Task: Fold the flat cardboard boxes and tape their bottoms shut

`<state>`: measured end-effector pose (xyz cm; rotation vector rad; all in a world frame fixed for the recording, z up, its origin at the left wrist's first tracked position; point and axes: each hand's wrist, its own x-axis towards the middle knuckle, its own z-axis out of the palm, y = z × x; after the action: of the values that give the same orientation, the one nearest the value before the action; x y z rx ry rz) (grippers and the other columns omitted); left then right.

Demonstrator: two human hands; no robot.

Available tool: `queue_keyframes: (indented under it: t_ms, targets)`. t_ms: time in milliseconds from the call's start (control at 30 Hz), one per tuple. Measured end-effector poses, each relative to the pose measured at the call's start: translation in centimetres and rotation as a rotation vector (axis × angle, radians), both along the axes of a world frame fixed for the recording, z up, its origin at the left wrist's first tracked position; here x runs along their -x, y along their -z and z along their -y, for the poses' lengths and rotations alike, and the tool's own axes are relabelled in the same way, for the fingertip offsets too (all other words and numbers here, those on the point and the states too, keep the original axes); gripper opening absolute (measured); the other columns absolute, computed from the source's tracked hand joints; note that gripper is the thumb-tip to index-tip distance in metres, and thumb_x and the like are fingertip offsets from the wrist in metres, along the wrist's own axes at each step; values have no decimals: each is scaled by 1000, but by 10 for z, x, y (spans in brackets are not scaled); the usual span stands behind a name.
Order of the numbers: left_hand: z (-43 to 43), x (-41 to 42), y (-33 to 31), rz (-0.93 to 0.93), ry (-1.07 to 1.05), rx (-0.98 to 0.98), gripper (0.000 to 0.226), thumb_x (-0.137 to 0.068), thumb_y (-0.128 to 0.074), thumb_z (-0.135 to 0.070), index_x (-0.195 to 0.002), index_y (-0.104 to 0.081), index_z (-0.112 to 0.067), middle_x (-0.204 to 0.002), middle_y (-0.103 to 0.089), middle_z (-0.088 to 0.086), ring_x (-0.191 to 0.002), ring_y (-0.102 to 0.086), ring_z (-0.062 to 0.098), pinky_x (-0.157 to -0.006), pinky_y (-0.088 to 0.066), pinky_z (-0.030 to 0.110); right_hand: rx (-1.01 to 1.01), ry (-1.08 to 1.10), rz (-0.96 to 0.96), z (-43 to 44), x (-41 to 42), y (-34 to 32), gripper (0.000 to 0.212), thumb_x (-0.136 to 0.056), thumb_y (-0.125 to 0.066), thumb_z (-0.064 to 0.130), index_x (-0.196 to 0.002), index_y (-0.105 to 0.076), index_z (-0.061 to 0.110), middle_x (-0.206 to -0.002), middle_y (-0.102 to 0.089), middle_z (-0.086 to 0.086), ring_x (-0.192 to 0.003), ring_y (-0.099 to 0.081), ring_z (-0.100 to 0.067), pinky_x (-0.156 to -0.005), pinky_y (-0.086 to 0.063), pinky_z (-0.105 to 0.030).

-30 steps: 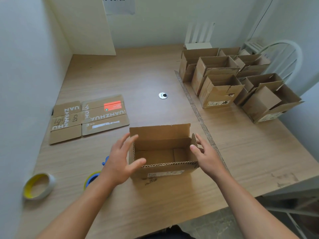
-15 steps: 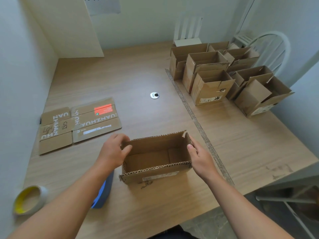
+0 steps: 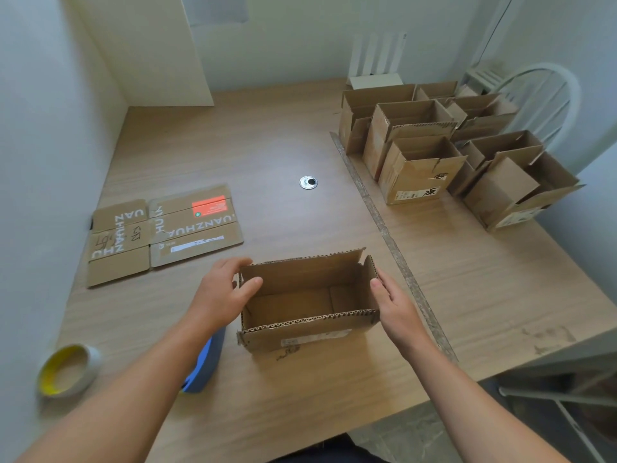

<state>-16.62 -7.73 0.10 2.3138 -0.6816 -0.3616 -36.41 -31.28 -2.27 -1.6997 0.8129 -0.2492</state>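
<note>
wooden surface point(image 3: 267, 145) in a white-walled corner. box point(image 3: 307, 335) stands near the front edge, open top up, so its bottom faces down and tape there can't be checked. left hand point(image 3: 223, 295) grips the left end wall, thumb over the rim, fingers round the far corner. right hand point(image 3: 394, 305) lies flat, fingers straight, against the right end, likely squaring the box between both. flat cardboard point(image 3: 160, 235) waits at left, finished boxes point(image 3: 417, 175) grouped far right, clear of the work spot. blue item point(image 3: 203, 365) half hidden under the left forearm, maybe a tape dispenser. tape roll point(image 3: 66, 369) blurred at left edge.
</note>
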Motion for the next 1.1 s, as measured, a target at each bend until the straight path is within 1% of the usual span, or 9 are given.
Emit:
queue_keyframes:
  t_ms: [67, 267, 333, 400, 500, 633, 833, 967, 1100]
  targets:
    - [-2, 5, -1, -19, -14, 34, 42, -92, -68, -24, -132, -58, -19, -124, -51, -7, -111, -49, 8, -83, -36, 9, -28, 13, 7, -1, 3, 2, 45, -106, -43, 31, -149, -41, 22, -136, -43, 23, -128, -36, 8, -81, -27, 10]
    - [-10, 9, 3, -47, -33, 71, 49, -93, -66, -23, -140, -52, -22, -127, -50, -6, -114, -51, 10, -84, -40, 15, -40, -5, 37, 1, 11, 4, 47, -103, -45, 35, -148, -43, 22, -136, -45, 24, -112, -37, 27, -90, -33, 4]
    - [-10, 7, 4, -86, -65, 98, 51, -93, -65, -25, -142, -49, -23, -129, -50, -7, -115, -52, 9, -83, -39, 16, -64, -16, 48, 3, 14, 4, 57, -96, -47, 49, -148, -44, 27, -140, -47, 24, -120, -41, 21, -106, -41, -18]
    - [-12, 8, 4, -114, -95, 138, 48, -96, -62, -25, -142, -49, -24, -129, -52, -7, -115, -53, 9, -85, -40, 19, -106, -15, 44, 6, 18, 6, 63, -90, -49, 55, -148, -45, 30, -136, -49, 27, -124, -44, 13, -109, -44, -37]
    - [-24, 17, 9, -180, -196, 204, 33, -100, -54, -24, -132, -58, -28, -123, -62, -5, -113, -59, 11, -97, -47, 32, -204, 25, 49, 8, 28, 12, 64, -85, -55, 69, -140, -52, 38, -134, -56, 19, -122, -53, 2, -101, -49, -40]
    - [-54, 43, 25, -355, -332, 287, 31, -88, -58, -43, -117, -63, -36, -114, -68, -6, -111, -62, 13, -101, -48, 42, -346, 88, 64, 2, 45, 30, 88, -54, -61, 93, -128, -57, 47, -131, -63, 14, -123, -57, -7, -99, -49, -44]
    - [-62, 77, 35, -559, -206, 374, 53, -81, -53, -27, -134, -58, -19, -128, -65, -4, -119, -59, 6, -100, -48, 32, -460, 63, 62, -10, 45, 38, 64, -84, -54, 54, -143, -50, 32, -138, -59, 11, -132, -50, -9, -101, -47, -47]
    - [-62, 74, 40, -693, -238, 473, 63, -75, -45, -18, -137, -56, -19, -132, -64, -3, -126, -56, 13, -108, -42, 44, -447, 27, 32, -12, 43, 31, 61, -81, -52, 48, -140, -53, 33, -134, -62, 11, -128, -53, -8, -104, -44, -49]
    - [-58, 77, 37, -731, -322, 587, 68, -71, -45, -15, -137, -52, -25, -129, -62, -3, -118, -60, 11, -95, -47, 34, -329, -21, 8, -16, 46, 22, 62, -73, -65, 38, -134, -55, 42, -128, -63, 14, -116, -59, -8, -95, -49, -39]
